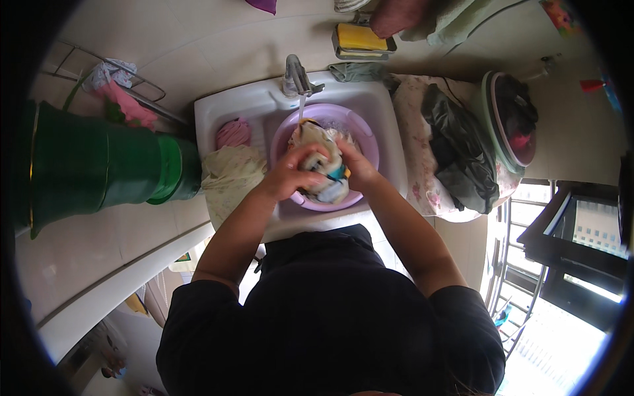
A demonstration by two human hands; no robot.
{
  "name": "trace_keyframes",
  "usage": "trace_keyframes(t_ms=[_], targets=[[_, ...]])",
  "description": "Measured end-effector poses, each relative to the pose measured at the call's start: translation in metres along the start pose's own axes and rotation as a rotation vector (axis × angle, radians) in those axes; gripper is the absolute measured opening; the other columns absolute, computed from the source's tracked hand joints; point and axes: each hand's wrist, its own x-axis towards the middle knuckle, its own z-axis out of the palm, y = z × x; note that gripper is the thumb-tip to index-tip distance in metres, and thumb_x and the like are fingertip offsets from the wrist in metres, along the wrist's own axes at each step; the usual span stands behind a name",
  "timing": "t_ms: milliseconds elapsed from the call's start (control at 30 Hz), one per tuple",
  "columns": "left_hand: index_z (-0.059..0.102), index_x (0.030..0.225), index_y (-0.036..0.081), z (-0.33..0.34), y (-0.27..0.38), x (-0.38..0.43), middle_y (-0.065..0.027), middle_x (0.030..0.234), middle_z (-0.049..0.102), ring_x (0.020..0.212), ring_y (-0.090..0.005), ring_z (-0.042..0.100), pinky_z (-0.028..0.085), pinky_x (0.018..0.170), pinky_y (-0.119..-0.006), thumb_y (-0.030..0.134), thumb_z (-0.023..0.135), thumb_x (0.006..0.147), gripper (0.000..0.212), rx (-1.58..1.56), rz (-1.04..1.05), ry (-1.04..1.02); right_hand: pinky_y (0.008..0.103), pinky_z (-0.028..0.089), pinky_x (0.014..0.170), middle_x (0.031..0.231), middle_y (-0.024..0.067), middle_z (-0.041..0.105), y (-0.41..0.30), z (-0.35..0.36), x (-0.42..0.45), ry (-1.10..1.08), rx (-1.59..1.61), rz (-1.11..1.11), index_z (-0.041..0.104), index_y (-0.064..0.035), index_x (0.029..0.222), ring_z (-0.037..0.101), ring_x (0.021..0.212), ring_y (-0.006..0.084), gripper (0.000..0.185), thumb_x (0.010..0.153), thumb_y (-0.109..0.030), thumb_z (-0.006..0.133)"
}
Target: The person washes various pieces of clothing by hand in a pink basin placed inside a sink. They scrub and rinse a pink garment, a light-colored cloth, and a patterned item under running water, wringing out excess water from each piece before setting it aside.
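Note:
Both of my hands are at a bunched wet cloth [322, 185], pale with teal and yellow parts, over a round purple plastic basin [369, 195]. My left hand [292, 173] grips its left side with fingers spread around it. On the right side, my right hand [356, 166] presses against the bundle. Water runs from a metal faucet [297, 76] at the back into the basin, where suds show. The basin stands in a white sink [391, 128]. Which fabrics make up the bundle cannot be told.
Left in the sink lie a pink cloth [234, 133] and a pale patterned cloth [233, 171]. Stacked green buckets [119, 158] stand farther left. A yellow soap bar [361, 38] rests in a wall rack. Right of the sink are a dark garment [458, 143] and a basin with dark clothes [515, 106].

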Motion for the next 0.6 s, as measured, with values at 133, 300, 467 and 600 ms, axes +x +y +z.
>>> trace_keyframes(t_ms=[133,300,467,600], targets=[[0.054,0.107,0.003,-0.014,-0.018,-0.003,-0.0023,0.093,0.057,0.085,-0.0065,0.053,0.042,0.074,-0.020,-0.005,0.052,0.082,0.026,0.389,-0.009,0.089,0.0355,0.053,0.073,0.093,0.0096,0.063,0.007,-0.013,0.000,0.356,-0.040,-0.184,0.057,-0.0025,0.102,0.063,0.080,0.0213,0.021,0.086,-0.016,0.056],[0.053,0.110,0.001,-0.054,-0.032,-0.015,-0.0051,0.098,0.059,0.090,-0.0096,0.054,0.043,0.081,-0.023,-0.004,0.048,0.085,0.026,0.500,0.171,0.347,0.0349,0.051,0.077,0.095,0.0062,0.064,0.001,-0.061,-0.027,0.382,0.136,-0.424,0.057,-0.0037,0.102,0.063,0.086,0.0216,0.017,0.085,-0.007,0.057],[0.050,0.116,0.002,-0.041,-0.033,-0.009,-0.0115,0.109,0.060,0.099,-0.0174,0.058,0.042,0.083,-0.025,0.002,0.049,0.088,0.028,0.656,0.183,0.323,0.0425,0.035,0.100,0.122,0.0136,0.053,-0.008,-0.052,-0.051,0.132,0.287,-0.450,0.044,-0.0017,0.125,0.049,0.114,0.0276,0.041,0.092,-0.025,0.045],[0.025,0.139,0.011,-0.018,-0.058,-0.010,-0.0176,0.098,0.062,0.091,-0.0254,0.061,0.046,0.077,-0.033,0.015,0.052,0.088,0.058,0.853,0.235,0.125,0.0432,0.035,0.101,0.128,0.0118,0.048,-0.003,-0.026,-0.068,0.069,0.287,-0.454,0.037,-0.0074,0.132,0.047,0.118,0.0276,0.054,0.092,-0.042,0.044]])
